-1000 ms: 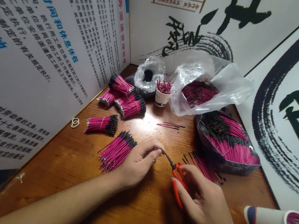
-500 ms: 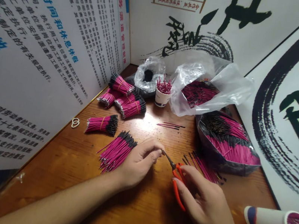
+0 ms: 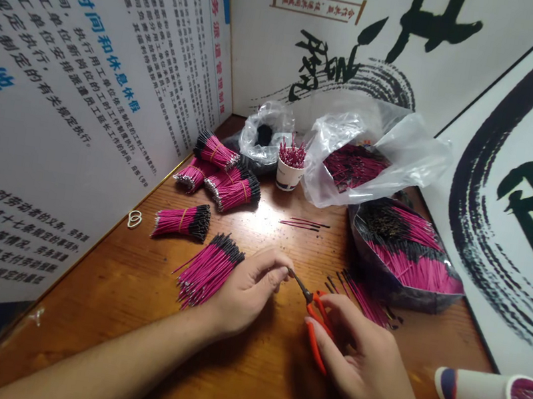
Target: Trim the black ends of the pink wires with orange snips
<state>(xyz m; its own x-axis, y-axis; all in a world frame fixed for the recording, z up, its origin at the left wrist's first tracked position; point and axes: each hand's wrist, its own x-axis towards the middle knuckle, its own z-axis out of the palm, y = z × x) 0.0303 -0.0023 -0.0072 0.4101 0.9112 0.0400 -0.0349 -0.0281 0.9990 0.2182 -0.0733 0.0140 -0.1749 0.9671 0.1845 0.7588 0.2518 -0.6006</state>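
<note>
Magenta, black-ended wires (image 3: 211,272) on a brown, wood-grained counter (image 3: 237,384)
Left of the orange-handled scissors (image 3: 316,300), a magenta-and-black bundle (image 3: 175,221) with a tan band; behind them, a white, dark-marked cup (image 3: 289,177); right of them, a white cup (image 3: 471,394) striped navy and red.

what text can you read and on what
Left panel:
"工作时间和休息休假" (blue)
"其他" (blue)
"劳务派遣管理制度" (pink)
"工作期间" (black)
"制定的有关规定执行" (black)
"工作岗位等情况" (black)
"按月支付劳动" (black)
Back panel:
"合作共赢" (red)
"团结协作" (black)
The panels' remaining print is mostly too small, blurred or cut off; so are marks on the upright cup and lying cup.
Brush characters: not certain.
</note>
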